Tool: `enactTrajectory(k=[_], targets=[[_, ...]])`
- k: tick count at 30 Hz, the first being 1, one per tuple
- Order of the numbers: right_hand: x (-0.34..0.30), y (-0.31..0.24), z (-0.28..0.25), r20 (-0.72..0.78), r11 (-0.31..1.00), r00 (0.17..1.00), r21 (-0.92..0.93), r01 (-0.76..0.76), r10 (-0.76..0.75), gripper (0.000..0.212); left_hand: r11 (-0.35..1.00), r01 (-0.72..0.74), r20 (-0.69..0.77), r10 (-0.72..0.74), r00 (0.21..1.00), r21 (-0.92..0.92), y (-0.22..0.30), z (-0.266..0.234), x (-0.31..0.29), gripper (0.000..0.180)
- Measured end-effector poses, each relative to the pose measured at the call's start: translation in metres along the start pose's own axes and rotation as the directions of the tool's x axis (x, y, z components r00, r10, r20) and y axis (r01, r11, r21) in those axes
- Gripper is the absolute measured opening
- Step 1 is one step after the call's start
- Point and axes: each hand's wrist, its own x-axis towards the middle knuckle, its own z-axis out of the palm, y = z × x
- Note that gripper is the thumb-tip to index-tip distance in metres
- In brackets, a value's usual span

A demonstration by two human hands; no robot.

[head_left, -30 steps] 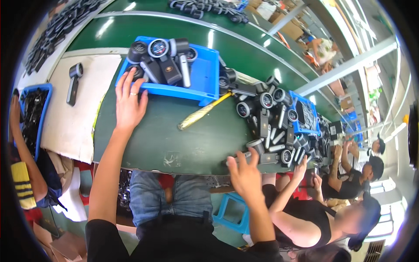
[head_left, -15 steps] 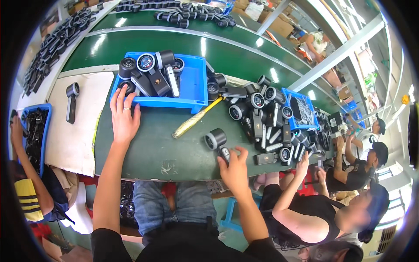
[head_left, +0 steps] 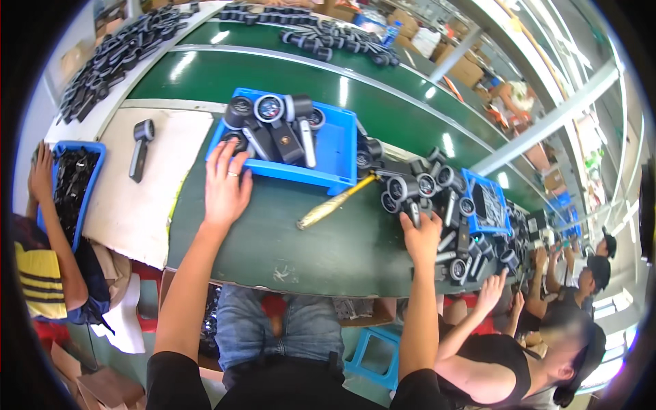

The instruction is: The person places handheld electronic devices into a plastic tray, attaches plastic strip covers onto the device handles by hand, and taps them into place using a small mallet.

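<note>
Black T-shirt (head_left: 294, 386), blue jeans (head_left: 239, 331)

Beyond the dark green worktable (head_left: 294, 249) runs a glossy green conveyor belt (head_left: 294, 78), streaked with white reflections and edged by a pale metal rail (head_left: 273, 53). A cream board (head_left: 154, 198) adjoins the worktable's left end. Past the belt, far from the worktable, cardboard boxes (head_left: 466, 72) are stacked. A grey metal beam (head_left: 553, 119) slants up to the worktable's right. A blue plastic stool (head_left: 374, 362) stands below the worktable's near edge, and bright windows (head_left: 615, 352) glow far to its right.
</note>
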Motion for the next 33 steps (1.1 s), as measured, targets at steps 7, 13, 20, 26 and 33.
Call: enactTrajectory(k=[7,13,20,26,33], targets=[[0.014,-0.098,-0.029,0.4,0.584,0.905,0.772,-0.249,-0.142,0.037,0.998,0.053,0.02,-0.053,0.998,0.034,-0.002,-0.003,-0.002,0.041],[0.063,-0.181,0.035,0.594,0.402,0.758,0.785,-0.472,-0.27,0.037,1.0,0.024,0.02,-0.024,1.0,0.013,0.0,-0.001,-0.002,0.04],[0.07,-0.208,0.071,0.421,0.647,0.9,0.72,-0.252,-0.117,0.032,1.0,0.021,0.008,-0.021,1.0,-0.01,0.006,-0.001,0.002,0.04],[0.047,-0.194,0.06,0.202,0.858,0.907,0.447,0.251,-0.37,0.055,1.0,-0.015,-0.02,0.015,1.0,-0.01,-0.001,0.001,0.002,0.04],[0.087,-0.041,-0.006,-0.278,0.941,0.9,-0.048,0.336,-0.336,0.056,1.0,0.017,-0.005,-0.017,1.0,0.004,-0.001,-0.002,0.001,0.04]])
